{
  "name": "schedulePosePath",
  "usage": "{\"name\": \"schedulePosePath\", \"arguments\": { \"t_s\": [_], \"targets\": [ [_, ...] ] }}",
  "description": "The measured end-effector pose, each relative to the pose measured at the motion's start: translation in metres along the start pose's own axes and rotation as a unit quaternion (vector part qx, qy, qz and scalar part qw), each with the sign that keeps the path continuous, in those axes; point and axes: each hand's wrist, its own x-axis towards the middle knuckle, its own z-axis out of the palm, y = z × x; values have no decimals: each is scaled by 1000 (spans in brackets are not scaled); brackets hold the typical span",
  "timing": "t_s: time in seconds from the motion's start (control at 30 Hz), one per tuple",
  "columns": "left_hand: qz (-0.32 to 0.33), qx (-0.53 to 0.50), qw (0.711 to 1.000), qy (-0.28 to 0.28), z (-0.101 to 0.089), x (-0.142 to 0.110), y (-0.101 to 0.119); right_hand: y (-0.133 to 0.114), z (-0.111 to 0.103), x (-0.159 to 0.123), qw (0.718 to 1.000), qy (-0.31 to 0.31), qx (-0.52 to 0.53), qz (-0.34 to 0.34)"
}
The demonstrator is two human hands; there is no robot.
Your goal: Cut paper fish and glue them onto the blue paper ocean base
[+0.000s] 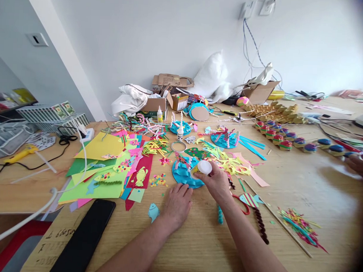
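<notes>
My right hand is closed around a white bottle with a yellow label, probably glue. It is tipped so that its round base faces me, and its tip is hidden. Beneath it on the table lies a round blue paper disc with wavy blue strips and a spotted pink piece standing on it. My left hand rests flat at the disc's near edge, fingers stretched out. Close to the left wrist is a blue paper fish. A striped paper fish and red-handled scissors, partly hidden, lie right of my right forearm.
Coloured paper sheets are heaped at left, near a black phone. Behind the disc stand a small glue bottle, a tape ring and another decorated blue disc. A thin stick lies right. Another person's hand shows at far right.
</notes>
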Motion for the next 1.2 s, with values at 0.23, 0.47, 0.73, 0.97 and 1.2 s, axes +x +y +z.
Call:
{"name": "schedulePosePath", "arguments": {
  "t_s": [0.23, 0.47, 0.73, 0.97, 1.2],
  "targets": [
    [-1, -5, 1000, 5, 1, 0, -1, 2, 1, 0, 1000, -4, 1, -8],
    [-6, -15, 1000, 0, -2, 0, 1, 1, 3, -1, 1000, -1, -9, -10],
    [-6, -16, 1000, -4, -3, 0, 1, -1, 0, -1, 1000, 0, -8, -7],
    [-6, -17, 1000, -7, -4, 1, 1, 0, 2, 0, 1000, 8, 8, -14],
    [2, -13, 1000, 10, 1, 0, 0, -2, 0, 0, 1000, 6, 3, -11]
  ]
}}
